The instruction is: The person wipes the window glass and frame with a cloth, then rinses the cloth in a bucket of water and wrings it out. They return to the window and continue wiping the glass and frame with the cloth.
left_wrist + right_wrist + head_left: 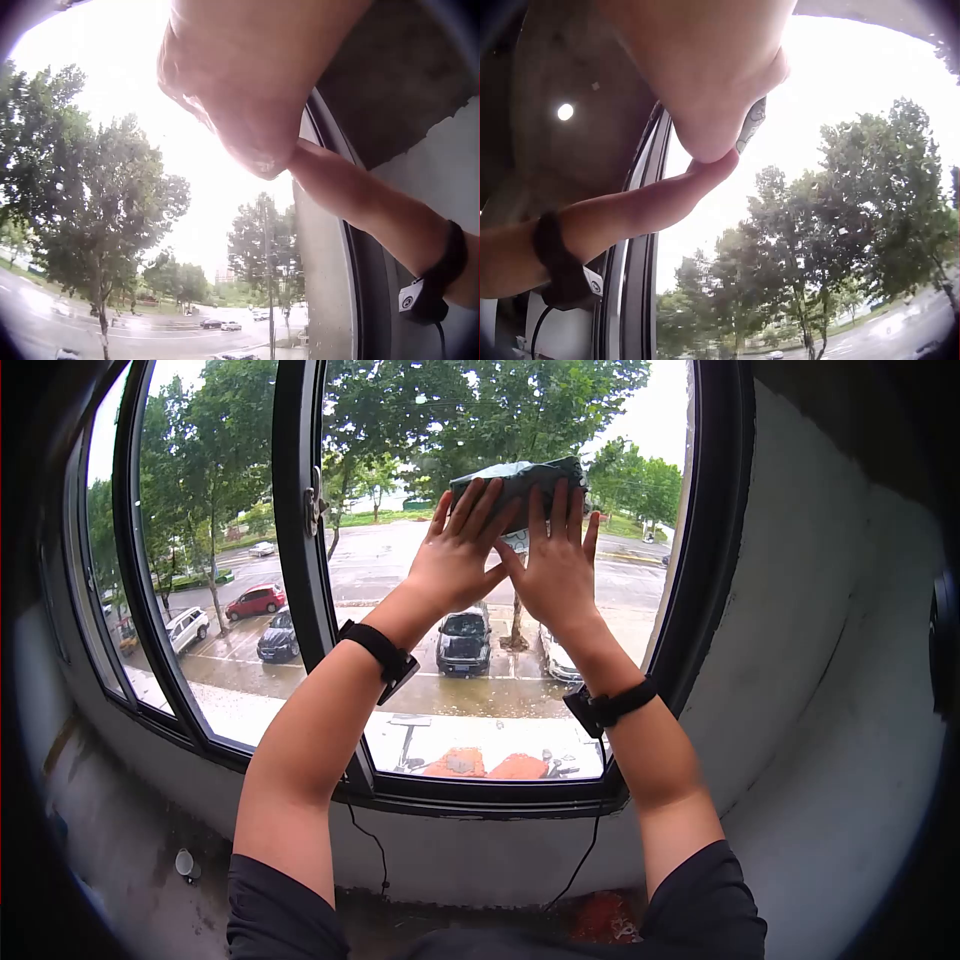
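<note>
Both hands are raised side by side against the window pane [390, 570] in the head view. Under their fingers lies a folded grey-green cloth [520, 468], its upper edge showing above the fingertips. My left hand [462, 555] presses it with fingers stretched out. The right hand [555, 565], fingers straight and slightly spread, presses on the cloth's right part. The two thumbs come close together below it. In the right wrist view a patterned bit of the cloth [753, 124] shows past the hand; most of it is hidden there.
A black window frame [715, 560] surrounds the glass, with a latch [314, 502] on the left upright. Straps with small cameras [605, 708] sit on both wrists, and cables hang below. Outside are trees and parked cars [464, 640]. A bare plastered wall [800, 560] stands at right.
</note>
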`<state>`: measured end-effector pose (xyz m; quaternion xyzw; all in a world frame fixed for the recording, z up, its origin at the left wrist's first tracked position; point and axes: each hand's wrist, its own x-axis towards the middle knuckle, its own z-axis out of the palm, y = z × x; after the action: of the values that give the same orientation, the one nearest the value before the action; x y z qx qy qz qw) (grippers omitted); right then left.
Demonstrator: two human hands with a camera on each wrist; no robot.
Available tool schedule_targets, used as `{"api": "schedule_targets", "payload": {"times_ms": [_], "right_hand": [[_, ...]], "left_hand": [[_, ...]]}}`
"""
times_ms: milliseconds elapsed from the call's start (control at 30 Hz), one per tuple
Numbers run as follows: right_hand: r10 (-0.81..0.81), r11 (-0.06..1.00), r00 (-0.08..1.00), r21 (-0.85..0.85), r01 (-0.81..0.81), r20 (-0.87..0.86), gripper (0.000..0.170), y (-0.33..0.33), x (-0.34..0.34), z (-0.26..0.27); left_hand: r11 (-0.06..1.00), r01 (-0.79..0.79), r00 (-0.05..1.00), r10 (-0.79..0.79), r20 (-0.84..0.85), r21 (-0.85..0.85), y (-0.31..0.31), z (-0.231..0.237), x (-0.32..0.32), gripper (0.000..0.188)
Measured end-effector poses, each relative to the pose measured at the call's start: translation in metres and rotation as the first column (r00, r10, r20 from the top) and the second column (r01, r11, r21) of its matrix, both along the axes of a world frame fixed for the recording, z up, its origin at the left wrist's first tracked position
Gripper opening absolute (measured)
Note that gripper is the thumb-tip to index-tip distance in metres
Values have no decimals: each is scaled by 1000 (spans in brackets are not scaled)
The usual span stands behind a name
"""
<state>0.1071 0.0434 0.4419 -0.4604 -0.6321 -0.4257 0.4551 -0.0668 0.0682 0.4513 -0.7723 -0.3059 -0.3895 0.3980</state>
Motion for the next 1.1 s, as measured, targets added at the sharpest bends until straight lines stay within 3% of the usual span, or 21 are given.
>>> {"api": "schedule_targets", "payload": {"times_ms": [167, 367, 433, 467, 500, 533, 567, 600, 700, 733, 767, 867, 900, 967, 1000, 1033, 1067, 1100], "right_hand": [[-29, 999, 999, 37, 28, 34, 91, 14, 8, 79], [-71, 996, 997, 58, 68, 41, 97, 21, 1, 158], [-190, 979, 979, 93, 183, 73, 99, 24, -2, 179], [-89, 987, 992, 142, 76, 85, 99, 32, -2, 189], [-91, 986, 992, 146, 78, 85, 99, 18, -8, 196], [-230, 969, 964, -56, 239, 134, 90, -13, -21, 207], [-350, 886, 914, -242, 394, 207, 82, -29, -29, 214], [-409, 872, 875, -170, 458, 260, 84, -23, -28, 225], [-316, 856, 892, -308, 415, 323, 82, -33, -33, 244], [-396, 886, 859, -112, 451, 326, 81, -30, -31, 239], [-398, 885, 859, -112, 452, 323, 81, -28, -32, 243], [-242, 874, 948, -379, 305, 205, 84, -40, -41, 254], [-246, 870, 947, -383, 309, 205, 84, -29, -39, 256], [-284, 926, 933, -191, 327, 221, 85, -3, -36, 264], [-283, 926, 933, -188, 327, 223, 85, -12, -39, 266], [-226, 898, 961, -347, 269, 160, 84, -30, -45, 266], [-177, 846, 981, -496, 196, 85, 83, -43, -49, 264], [-174, 845, 981, -498, 193, 85, 83, -49, -52, 262]], "left_hand": [[981, -189, 982, 190, -13, 29, 6, 79, 7, 79], [948, -309, 951, 309, 6, 73, 13, 155, 6, 77], [941, -325, 946, 325, 15, 90, 15, 175, 5, 75], [934, -342, 940, 341, 21, 102, 15, 183, 4, 74], [934, -340, 940, 340, 22, 106, 13, 190, 3, 74], [938, -334, 942, 333, 32, 89, 11, 197, 3, 74], [942, -328, 944, 326, 43, 75, 12, 204, 2, 74], [933, -268, 961, 242, 130, 240, 48, 213, 3, 70], [954, -273, 960, 262, 100, 125, 31, 230, -1, 71], [959, -277, 959, 272, 80, 62, 21, 237, -3, 71], [960, -281, 958, 280, 57, -2, 11, 243, -5, 71], [926, -297, 954, 298, -33, -233, 16, 266, -5, 76], [927, -292, 956, 292, -36, -237, 27, 269, -8, 76], [867, -457, 886, 464, 15, 199, 46, 270, -17, 83], [838, -538, 840, 542, -17, 91, 31, 272, -12, 81], [836, -541, 839, 544, -14, 89, 26, 273, -14, 81], [913, -409, 912, 409, -23, 5, 20, 271, -17, 82], [961, -264, 965, 263, -20, -79, 12, 270, -18, 83]]}}
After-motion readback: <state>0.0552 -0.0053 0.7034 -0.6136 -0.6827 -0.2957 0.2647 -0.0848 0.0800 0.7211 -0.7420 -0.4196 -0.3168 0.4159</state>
